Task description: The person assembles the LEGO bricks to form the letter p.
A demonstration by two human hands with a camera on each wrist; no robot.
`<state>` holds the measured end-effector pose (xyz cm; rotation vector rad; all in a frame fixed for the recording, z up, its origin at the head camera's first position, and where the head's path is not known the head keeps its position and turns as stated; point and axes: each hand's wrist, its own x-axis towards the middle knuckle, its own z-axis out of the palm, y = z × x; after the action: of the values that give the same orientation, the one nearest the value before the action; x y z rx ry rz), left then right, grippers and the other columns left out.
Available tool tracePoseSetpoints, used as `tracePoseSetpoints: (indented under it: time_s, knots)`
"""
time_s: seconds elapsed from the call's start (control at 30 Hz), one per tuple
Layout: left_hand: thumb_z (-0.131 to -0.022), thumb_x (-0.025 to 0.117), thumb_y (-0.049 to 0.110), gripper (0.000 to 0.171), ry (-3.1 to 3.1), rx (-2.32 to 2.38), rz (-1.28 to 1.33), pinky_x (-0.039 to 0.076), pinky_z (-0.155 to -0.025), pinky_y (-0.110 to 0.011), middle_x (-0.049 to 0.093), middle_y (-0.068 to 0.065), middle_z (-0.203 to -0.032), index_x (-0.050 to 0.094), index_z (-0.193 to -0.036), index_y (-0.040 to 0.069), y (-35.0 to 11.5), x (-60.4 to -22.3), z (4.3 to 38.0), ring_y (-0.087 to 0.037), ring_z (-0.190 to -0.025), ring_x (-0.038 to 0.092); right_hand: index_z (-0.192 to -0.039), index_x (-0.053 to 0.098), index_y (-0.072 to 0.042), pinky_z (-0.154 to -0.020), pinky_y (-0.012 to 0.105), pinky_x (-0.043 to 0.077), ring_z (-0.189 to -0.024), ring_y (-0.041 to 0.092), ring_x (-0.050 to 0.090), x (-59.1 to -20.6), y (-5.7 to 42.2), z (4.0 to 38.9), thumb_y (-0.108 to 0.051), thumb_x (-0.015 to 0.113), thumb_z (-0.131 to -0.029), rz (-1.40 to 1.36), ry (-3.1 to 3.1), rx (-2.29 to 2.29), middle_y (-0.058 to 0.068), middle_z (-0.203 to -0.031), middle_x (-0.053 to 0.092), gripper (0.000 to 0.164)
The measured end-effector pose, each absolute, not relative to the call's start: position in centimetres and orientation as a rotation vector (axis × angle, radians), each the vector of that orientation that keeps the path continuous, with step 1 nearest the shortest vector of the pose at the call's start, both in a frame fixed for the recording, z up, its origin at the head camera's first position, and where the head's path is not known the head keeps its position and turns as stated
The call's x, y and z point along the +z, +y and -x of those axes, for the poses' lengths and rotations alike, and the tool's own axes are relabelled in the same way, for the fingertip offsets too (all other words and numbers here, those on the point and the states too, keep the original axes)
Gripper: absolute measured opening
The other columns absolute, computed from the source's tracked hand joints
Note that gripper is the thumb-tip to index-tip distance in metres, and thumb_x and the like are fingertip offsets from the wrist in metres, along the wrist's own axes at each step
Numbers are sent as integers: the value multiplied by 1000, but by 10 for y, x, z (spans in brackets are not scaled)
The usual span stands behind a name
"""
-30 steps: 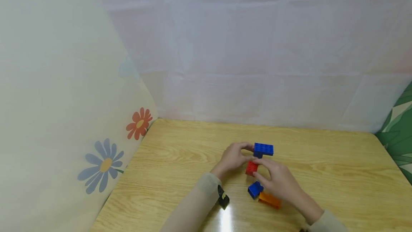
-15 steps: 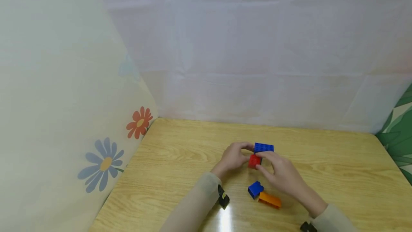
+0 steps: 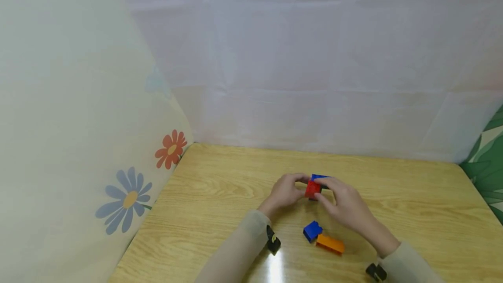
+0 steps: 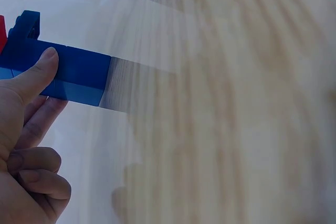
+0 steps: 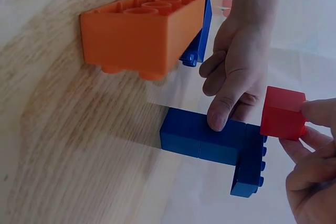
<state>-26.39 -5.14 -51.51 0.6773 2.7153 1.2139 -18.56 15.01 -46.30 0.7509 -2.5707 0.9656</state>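
Note:
A structure of joined blue bricks stands on the table, a column with a longer studded brick across its top. My left hand grips the column, its thumb on the near face in both wrist views and fingers behind. Between thumb and fingertips, my right hand pinches a small red brick. That red brick is at the studded top of the structure, over the end by my left hand. In the head view it partly covers the blue top brick. Whether its studs engage cannot be told.
Nearer the person, a loose blue brick and an orange brick lie on their sides, close together on the wooden table. A pale cloth hangs behind the table's far edge. A flower-patterned sheet borders the left.
My right hand has carried the red brick away from the person, from in front of the blue structure to its top. My left hand has stayed on the column.

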Motion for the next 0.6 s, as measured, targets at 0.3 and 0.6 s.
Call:
tracePoseSetpoints:
  time_s: [0.3,0.6]
  knots:
    - [-88,87,32,35,2699,1251,-654,48,-105,-42,74,12,-114,77,-120,23,-52,-517,265,-15,-119,65,-130,68,-4,-66,32,52,-84,23,65,-458,154,193,-15,76,-97,-721,-2578,958,13,-124,71,35]
    - [-87,87,37,37,2682,1257,-639,47,-104,-45,73,14,-116,76,-121,27,-52,-517,264,-15,-118,64,-130,69,-3,-54,25,42,-62,7,44,-456,156,197,-14,74,-99,-727,-2556,988,13,-120,72,33]
